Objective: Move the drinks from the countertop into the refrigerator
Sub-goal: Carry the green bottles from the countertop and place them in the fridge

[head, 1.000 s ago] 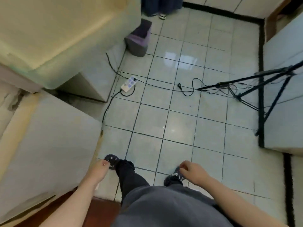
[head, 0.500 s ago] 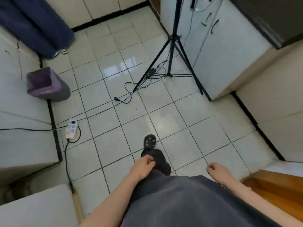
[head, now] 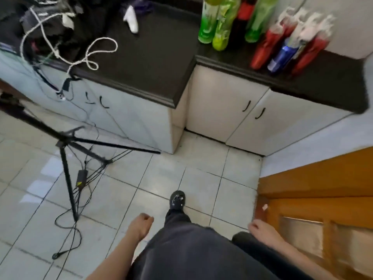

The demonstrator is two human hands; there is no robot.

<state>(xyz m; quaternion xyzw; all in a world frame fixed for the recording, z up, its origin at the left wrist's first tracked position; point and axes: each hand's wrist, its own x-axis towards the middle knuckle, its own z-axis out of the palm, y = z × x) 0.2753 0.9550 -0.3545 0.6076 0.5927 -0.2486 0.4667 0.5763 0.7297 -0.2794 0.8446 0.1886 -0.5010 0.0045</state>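
Both of my hands hang empty at my sides, well short of the countertop (head: 157, 63): my left hand (head: 142, 221) is loosely curled with nothing in it, and my right hand (head: 260, 229) is likewise slack and bare, neither one near a drink. One black shoe (head: 177, 200) is planted ahead of me on the tiled floor (head: 165, 174), pointed at the countertop's inner corner. A black tripod (head: 68, 158) with trailing cables stands on the tiles below the countertop's left run, and a wooden door (head: 323, 199) lies short of its right end. White cabinets (head: 232, 110) close the space under the countertop. On top, the drinks wait. The green bottles (head: 220, 25), with a dark bottle (head: 241, 19) among them, stand at the back of the corner. The red bottles (head: 266, 45) flank a blue bottle (head: 282, 54), packed close together farther right, near the front edge. A white cord (head: 90, 55) and dark clutter lie on the left run, well apart from the drinks. The refrigerator is out of view. By my reading, this is the approach for a pickup, with every drink in sight not yet moved. Next I need to close the gap to the countertop, raise a hand and wrap it round one bottle's body. The red and blue group looks closest to my right side, and lifting straight up should keep its tight neighbours from toppling. Motion blur smears every label; pale patches show on the green and blue bottles, but no brand or word is legible.
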